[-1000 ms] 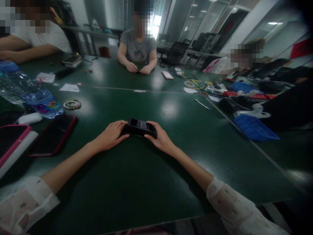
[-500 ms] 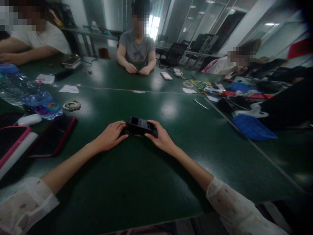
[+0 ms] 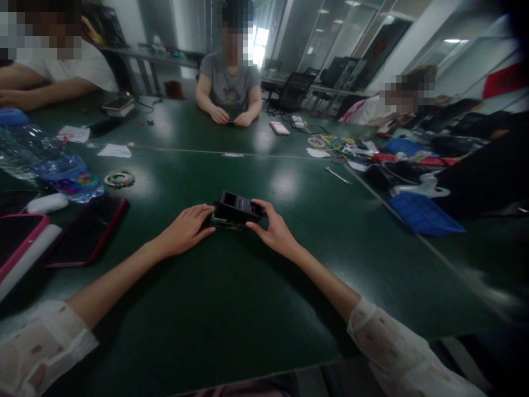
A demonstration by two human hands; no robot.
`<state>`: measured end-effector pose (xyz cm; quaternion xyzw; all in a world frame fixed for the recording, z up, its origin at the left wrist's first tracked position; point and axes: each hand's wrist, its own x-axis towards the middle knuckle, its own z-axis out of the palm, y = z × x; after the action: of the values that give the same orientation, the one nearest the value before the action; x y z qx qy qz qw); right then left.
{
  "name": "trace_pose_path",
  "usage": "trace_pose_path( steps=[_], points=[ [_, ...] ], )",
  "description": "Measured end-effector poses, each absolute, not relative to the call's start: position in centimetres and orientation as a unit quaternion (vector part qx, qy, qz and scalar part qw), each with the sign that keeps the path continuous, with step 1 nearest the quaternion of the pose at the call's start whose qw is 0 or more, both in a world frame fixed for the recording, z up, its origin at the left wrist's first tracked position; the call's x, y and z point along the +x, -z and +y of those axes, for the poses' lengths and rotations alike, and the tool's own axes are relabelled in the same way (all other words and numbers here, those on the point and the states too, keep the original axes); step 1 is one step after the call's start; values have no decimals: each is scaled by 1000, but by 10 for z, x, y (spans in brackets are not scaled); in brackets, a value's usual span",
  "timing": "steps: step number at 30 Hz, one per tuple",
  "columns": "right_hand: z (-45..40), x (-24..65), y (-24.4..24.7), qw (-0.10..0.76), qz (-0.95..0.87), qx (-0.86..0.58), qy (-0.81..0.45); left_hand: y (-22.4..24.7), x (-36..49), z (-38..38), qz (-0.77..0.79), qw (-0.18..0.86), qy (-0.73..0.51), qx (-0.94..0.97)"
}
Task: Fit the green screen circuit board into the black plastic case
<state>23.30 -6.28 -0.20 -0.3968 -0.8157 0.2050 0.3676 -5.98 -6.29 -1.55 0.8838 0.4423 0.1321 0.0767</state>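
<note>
A black plastic housing [image 3: 238,204], with a rectangular window and a row of small openings, sits tilted over a green circuit board [image 3: 224,223] in front of me. My right hand [image 3: 276,230] grips the housing's right end between thumb and fingers. At the opposite end, my left hand [image 3: 184,229] pinches the left edge of the board, thumb in front and fingers behind. A gap shows between the two parts along the left and front. Details on the board are too small to make out.
Left of my hands lie a red-cased phone [image 3: 88,231], a water bottle [image 3: 68,165] and a roll of tape [image 3: 119,178]. A wrench [image 3: 338,175], tangled cables [image 3: 330,142] and a blue bin [image 3: 425,212] are at the right. Several people sit around the green table [image 3: 231,309].
The housing has risen slightly and tilted away from the circuit board, so more of the board's edge shows. My hands have stayed nearly in place.
</note>
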Motion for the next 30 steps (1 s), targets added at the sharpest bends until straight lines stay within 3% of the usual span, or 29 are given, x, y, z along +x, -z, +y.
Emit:
trace_pose_path(
  steps=[10, 17, 23, 30],
  points=[
    [-58, 241, -8, 384, -796, -426, -193, 16, -62, -62, 437, 86, -140, 884],
    [-27, 269, 17, 430, -740, -507, -103, 16, -61, -62, 440, 85, -138, 883],
    [-7, 291, 41, 333, -747, -575, 1, 16, -61, -62, 448, 90, -129, 880],
    [-8, 291, 42, 304, -760, -574, 22, 15, -61, -62, 444, 85, -133, 882]
  ],
)
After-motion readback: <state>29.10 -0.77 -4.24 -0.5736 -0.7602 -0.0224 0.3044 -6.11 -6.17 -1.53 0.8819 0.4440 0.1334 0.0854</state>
